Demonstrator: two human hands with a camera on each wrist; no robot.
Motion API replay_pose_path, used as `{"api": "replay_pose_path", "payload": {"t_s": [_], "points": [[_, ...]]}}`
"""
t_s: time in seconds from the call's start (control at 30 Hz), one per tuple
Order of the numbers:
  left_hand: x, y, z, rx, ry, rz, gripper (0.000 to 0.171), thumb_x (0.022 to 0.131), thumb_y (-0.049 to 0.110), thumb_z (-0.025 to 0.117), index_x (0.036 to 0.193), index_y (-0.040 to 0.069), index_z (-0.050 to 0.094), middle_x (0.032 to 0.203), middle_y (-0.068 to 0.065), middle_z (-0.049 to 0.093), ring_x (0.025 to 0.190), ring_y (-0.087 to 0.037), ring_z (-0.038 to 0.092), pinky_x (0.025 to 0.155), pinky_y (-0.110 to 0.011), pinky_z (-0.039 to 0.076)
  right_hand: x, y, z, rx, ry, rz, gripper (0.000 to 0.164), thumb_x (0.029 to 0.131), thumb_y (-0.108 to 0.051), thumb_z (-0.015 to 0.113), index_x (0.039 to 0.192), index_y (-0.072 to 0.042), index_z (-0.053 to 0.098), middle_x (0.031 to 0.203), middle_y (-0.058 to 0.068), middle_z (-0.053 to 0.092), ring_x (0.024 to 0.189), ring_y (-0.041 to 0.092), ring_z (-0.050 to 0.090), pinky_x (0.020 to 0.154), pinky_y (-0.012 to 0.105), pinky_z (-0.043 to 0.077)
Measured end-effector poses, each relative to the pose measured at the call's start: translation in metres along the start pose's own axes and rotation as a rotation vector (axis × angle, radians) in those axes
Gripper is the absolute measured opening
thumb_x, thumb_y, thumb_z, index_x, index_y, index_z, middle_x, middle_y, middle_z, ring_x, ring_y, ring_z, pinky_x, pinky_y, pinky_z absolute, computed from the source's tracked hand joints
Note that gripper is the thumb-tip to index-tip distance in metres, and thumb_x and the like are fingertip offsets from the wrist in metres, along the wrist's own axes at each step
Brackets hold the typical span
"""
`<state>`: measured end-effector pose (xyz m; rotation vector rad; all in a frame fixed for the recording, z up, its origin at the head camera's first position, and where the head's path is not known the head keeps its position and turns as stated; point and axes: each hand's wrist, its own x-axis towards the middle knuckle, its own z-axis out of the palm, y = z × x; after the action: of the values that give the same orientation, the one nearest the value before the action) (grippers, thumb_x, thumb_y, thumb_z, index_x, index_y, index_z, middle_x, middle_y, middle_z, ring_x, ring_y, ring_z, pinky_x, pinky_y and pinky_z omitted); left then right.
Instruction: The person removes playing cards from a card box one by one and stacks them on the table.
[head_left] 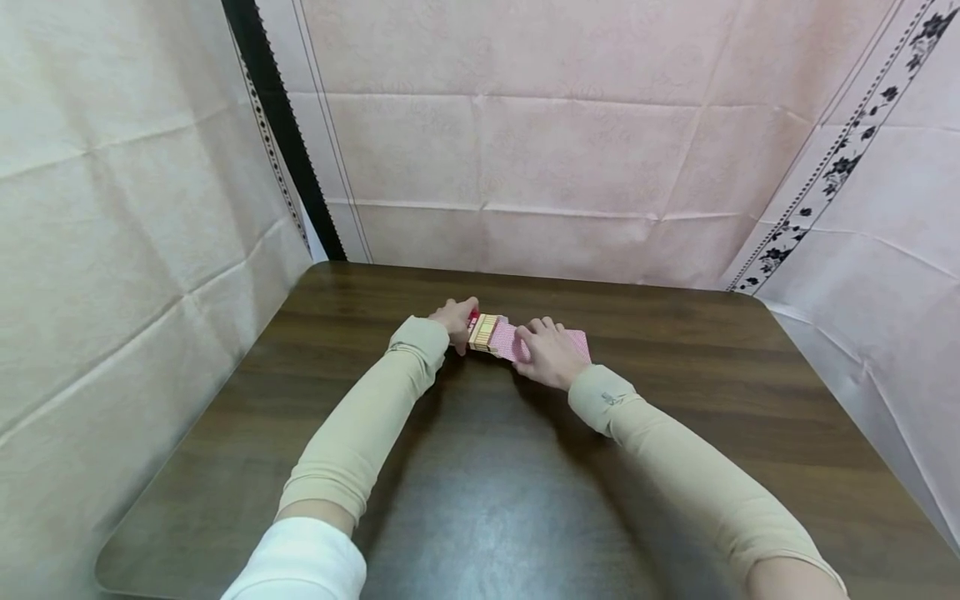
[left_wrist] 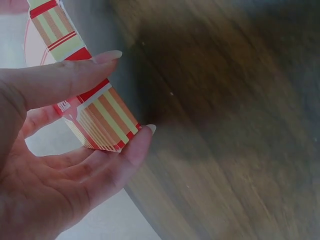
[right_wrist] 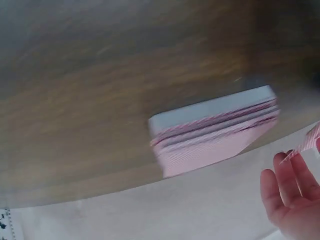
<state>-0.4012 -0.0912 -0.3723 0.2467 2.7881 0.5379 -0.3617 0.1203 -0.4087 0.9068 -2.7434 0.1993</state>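
Note:
My left hand (head_left: 452, 321) grips a small red, yellow and orange striped carton (head_left: 483, 332) near the far side of the table. In the left wrist view, the thumb lies across the carton (left_wrist: 107, 117) and the fingers curl beneath it. Just to the right, my right hand (head_left: 551, 354) holds thin pink-patterned cards (head_left: 507, 337) close to the carton's end. Only part of these cards (right_wrist: 309, 141) shows at the right wrist view's edge; the thumb is hidden there. Beside that hand lies a stack of pink-patterned cards (right_wrist: 215, 142) with white edges, slightly uneven in layers.
A dark wooden table (head_left: 465, 500) with rounded corners spreads under both arms. Pale cloth hangings (head_left: 540, 158) with creases stand behind the table and at both sides. A black strip (head_left: 288, 125) runs down at the back left.

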Motion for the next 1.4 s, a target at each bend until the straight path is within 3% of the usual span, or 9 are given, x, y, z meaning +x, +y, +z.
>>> {"api": "replay_pose_path", "payload": {"t_s": [0.17, 0.3, 0.47, 0.77, 0.93, 1.03, 1.2, 1.3, 1.4], "points": [[-0.001, -0.008, -0.002, 0.0, -0.01, -0.02, 0.076, 0.069, -0.003, 0.081, 0.13, 0.016, 0.04, 0.132, -0.02, 0.04, 0.116, -0.035, 0.047, 0.094, -0.046, 0.044, -0.01, 0.011, -0.003, -0.036, 0.016, 0.098, 0.041, 0.08, -0.034, 0.072, 0.111, -0.01, 0.06, 0.109, 0.016, 0.058, 0.106, 0.034, 0.05, 0.087, 0.048, 0.041], [-0.002, -0.009, -0.003, -0.003, -0.009, -0.015, 0.076, 0.069, -0.003, 0.081, 0.13, 0.016, 0.04, 0.131, -0.019, 0.041, 0.115, -0.034, 0.047, 0.095, -0.046, 0.044, -0.016, 0.019, -0.001, -0.059, 0.065, 0.278, 0.056, 0.083, -0.042, 0.069, 0.123, -0.004, 0.054, 0.109, 0.022, 0.055, 0.104, 0.039, 0.05, 0.084, 0.05, 0.041], [-0.002, -0.008, -0.005, 0.0, -0.001, -0.005, 0.076, 0.069, -0.002, 0.081, 0.129, 0.016, 0.04, 0.13, -0.02, 0.041, 0.115, -0.035, 0.047, 0.096, -0.047, 0.044, -0.02, 0.026, 0.001, -0.083, 0.079, 0.486, 0.061, 0.084, -0.048, 0.065, 0.12, 0.0, 0.051, 0.103, 0.027, 0.053, 0.099, 0.043, 0.05, 0.081, 0.053, 0.041], [-0.001, -0.008, -0.003, -0.001, -0.004, -0.015, 0.075, 0.069, -0.001, 0.081, 0.129, 0.016, 0.04, 0.131, -0.019, 0.041, 0.117, -0.035, 0.046, 0.097, -0.048, 0.043, -0.025, 0.028, 0.002, -0.11, -0.052, 0.572, 0.061, 0.087, -0.052, 0.057, 0.117, 0.001, 0.052, 0.106, 0.028, 0.056, 0.102, 0.044, 0.052, 0.083, 0.056, 0.043], [0.001, -0.006, -0.002, -0.003, -0.003, -0.011, 0.075, 0.069, -0.001, 0.082, 0.129, 0.017, 0.04, 0.13, -0.019, 0.041, 0.116, -0.035, 0.046, 0.096, -0.048, 0.043, -0.026, 0.028, 0.002, -0.115, -0.095, 0.561, 0.065, 0.089, -0.056, 0.053, 0.122, 0.0, 0.05, 0.11, 0.029, 0.054, 0.103, 0.044, 0.052, 0.081, 0.057, 0.044], [0.002, -0.004, -0.001, 0.004, -0.002, -0.002, 0.076, 0.068, 0.0, 0.082, 0.129, 0.017, 0.04, 0.13, -0.019, 0.042, 0.116, -0.035, 0.046, 0.096, -0.047, 0.043, -0.024, 0.026, 0.001, -0.13, -0.049, 0.517, 0.062, 0.089, -0.056, 0.052, 0.12, -0.002, 0.052, 0.11, 0.027, 0.053, 0.103, 0.043, 0.051, 0.081, 0.056, 0.044], [0.0, 0.001, 0.001, -0.001, -0.011, 0.011, 0.076, 0.069, -0.001, 0.081, 0.131, 0.016, 0.04, 0.13, -0.019, 0.042, 0.115, -0.035, 0.046, 0.095, -0.048, 0.043, -0.017, 0.016, -0.002, -0.074, 0.057, 0.221, 0.041, 0.091, -0.035, 0.059, 0.12, -0.006, 0.057, 0.111, 0.021, 0.055, 0.106, 0.038, 0.051, 0.083, 0.052, 0.044], [0.001, 0.004, 0.002, 0.004, -0.008, 0.017, 0.077, 0.067, -0.002, 0.082, 0.13, 0.016, 0.041, 0.129, -0.019, 0.042, 0.114, -0.035, 0.047, 0.095, -0.047, 0.044, -0.01, 0.008, -0.001, -0.017, 0.04, 0.036, 0.042, 0.088, -0.021, 0.061, 0.128, -0.009, 0.058, 0.115, 0.019, 0.056, 0.107, 0.036, 0.051, 0.087, 0.049, 0.045], [0.002, 0.008, 0.004, 0.018, 0.002, 0.026, 0.078, 0.065, -0.002, 0.083, 0.129, 0.016, 0.042, 0.128, -0.019, 0.044, 0.113, -0.034, 0.048, 0.094, -0.046, 0.045, -0.005, 0.0, 0.001, -0.011, 0.001, -0.053, 0.046, 0.087, -0.015, 0.058, 0.133, -0.013, 0.057, 0.124, 0.021, 0.054, 0.109, 0.036, 0.05, 0.09, 0.047, 0.046]]}}
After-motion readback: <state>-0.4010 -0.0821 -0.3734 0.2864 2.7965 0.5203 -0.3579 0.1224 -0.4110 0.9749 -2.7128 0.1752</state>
